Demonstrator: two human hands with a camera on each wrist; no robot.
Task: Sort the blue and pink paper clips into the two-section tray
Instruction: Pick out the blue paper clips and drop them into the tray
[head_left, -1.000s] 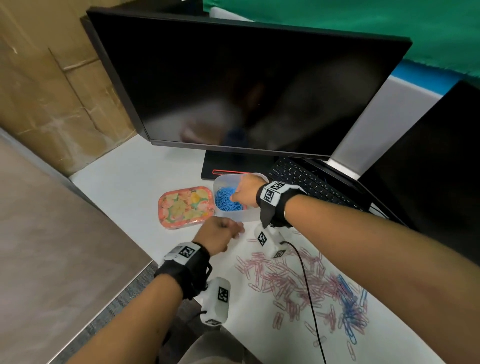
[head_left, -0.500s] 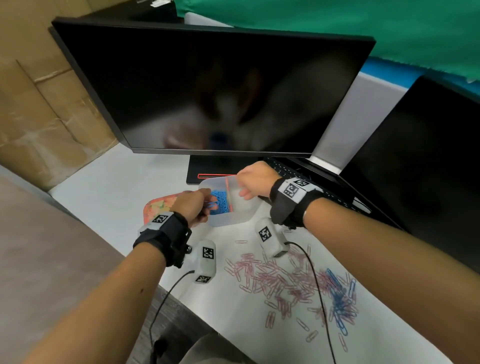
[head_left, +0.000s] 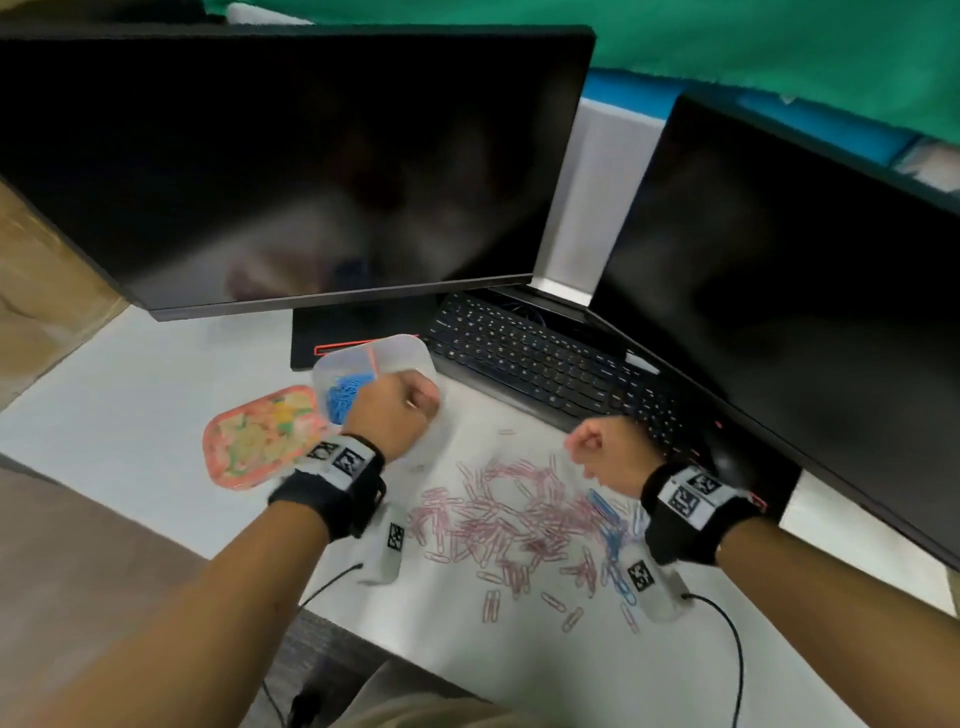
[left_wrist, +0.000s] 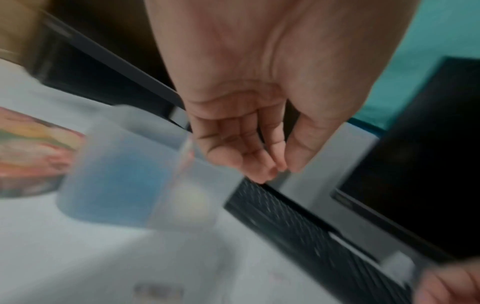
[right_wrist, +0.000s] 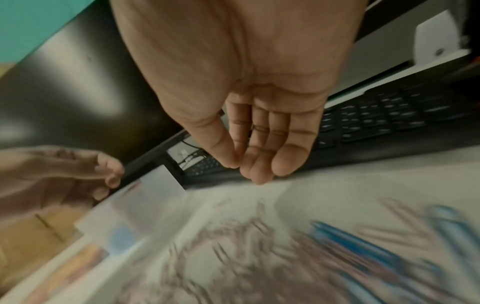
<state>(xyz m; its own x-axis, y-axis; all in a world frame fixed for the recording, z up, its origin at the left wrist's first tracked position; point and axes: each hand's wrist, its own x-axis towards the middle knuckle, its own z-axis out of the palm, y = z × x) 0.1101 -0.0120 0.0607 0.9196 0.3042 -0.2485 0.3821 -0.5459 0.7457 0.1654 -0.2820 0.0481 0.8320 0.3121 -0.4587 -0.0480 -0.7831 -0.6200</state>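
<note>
From the head view, we are looking down at the two-section tray (head_left: 400, 358), sitting on the white surface (head_left: 145, 395) just in front of the keyboard (head_left: 545, 364), with blue clips filling its left compartment and its right compartment looking bare. Our left hand (head_left: 397, 410) is hovering over the tray's near edge, fingers curled loosely, holding nothing we can make out. Our right hand (head_left: 610, 449) is hanging to the tray's right, also loosely curled and empty. The scattered clips (head_left: 514, 514) are lying below and between the two hands, mostly pink, with the blue ones (head_left: 610, 525) bunched at the right end of the pile, just beneath the right wrist. We are judging the right hand nearer to the blue ones, and the left nearer to the tray.

From the left wrist, we are seeing relaxed fingers (left_wrist: 249, 164) gripping nothing, the tray (left_wrist: 145, 181) blurred below and to their left.

From the right wrist, we are seeing half-straight fingers (right_wrist: 262, 152) around nothing, and the blurred pile (right_wrist: 298, 257) lying under and ahead of them, blue strands to its right.
</note>
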